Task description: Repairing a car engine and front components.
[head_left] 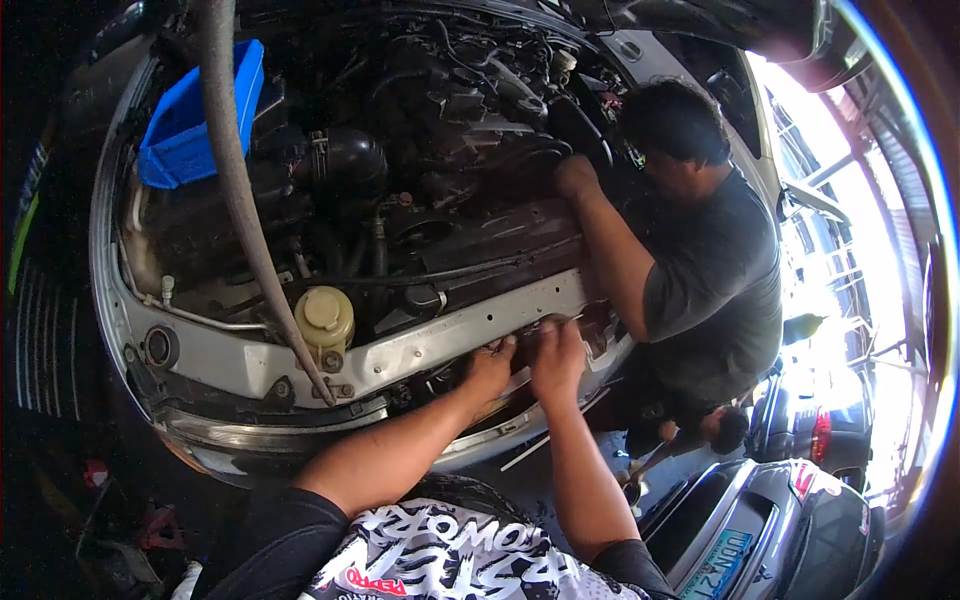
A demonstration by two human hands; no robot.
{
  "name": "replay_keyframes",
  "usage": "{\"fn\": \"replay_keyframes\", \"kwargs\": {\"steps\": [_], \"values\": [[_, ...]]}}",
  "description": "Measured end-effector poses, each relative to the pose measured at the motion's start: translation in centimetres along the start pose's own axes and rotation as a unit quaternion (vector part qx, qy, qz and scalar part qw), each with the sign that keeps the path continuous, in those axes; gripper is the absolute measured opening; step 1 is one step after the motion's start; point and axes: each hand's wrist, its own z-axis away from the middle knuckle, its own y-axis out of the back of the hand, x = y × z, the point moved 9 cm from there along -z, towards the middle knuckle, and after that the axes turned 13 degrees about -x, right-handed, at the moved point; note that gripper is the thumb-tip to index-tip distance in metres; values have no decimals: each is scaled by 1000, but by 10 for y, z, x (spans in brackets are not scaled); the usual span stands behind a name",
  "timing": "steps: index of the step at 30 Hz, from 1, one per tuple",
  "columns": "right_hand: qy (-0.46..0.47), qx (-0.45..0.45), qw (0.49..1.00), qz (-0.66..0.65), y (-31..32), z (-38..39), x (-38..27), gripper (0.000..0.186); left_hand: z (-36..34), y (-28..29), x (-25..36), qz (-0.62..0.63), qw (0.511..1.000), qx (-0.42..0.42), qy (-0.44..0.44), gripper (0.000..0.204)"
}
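Both my arms reach into the front of a car's open engine bay, just below the pale metal crossbar [450, 335]. My left hand [488, 372] is curled at the gap under this bar, its fingertips down in the dark opening. Close beside it on the right, my right hand [557, 362] is closed with the knuckles up, near the bar's right part. A thin light-coloured bit shows by its fingertips, too small to name. Whatever either hand grips is hidden by the fingers and shadow.
A co-worker [715, 260] in a dark shirt leans over the right side, one arm in the bay. A long grey prop [235, 190] slants down to the bar, near a yellowish reservoir [325, 315]. A blue bin [190, 135] sits back left. Another car [740, 530] stands lower right.
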Motion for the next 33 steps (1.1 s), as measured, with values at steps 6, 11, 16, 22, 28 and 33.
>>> {"fn": "replay_keyframes", "kwargs": {"steps": [6, 11, 16, 22, 28, 33], "values": [[-133, 62, 962, -232, 12, 9, 41, 21, -3, -3, -1, 34, 999, -11, -11, 45], [81, -10, 980, 184, -4, 11, -26, 15, 6, -5, 8, 31, 999, -6, 16, 41], [96, -6, 984, 147, -9, 7, -23, 17, 4, 0, -2, 55, 998, 22, 35, 41], [-57, 62, 995, -57, 17, -3, 23, 25, -3, 1, -1, 21, 999, 10, -49, 43], [-10, -59, 992, 110, -13, 11, -8, 13, -11, 11, -22, 11, 999, -26, 21, 39], [22, -18, 999, 27, -11, -3, 4, 18, -17, 12, -23, 80, 989, -111, 64, 31]]}}
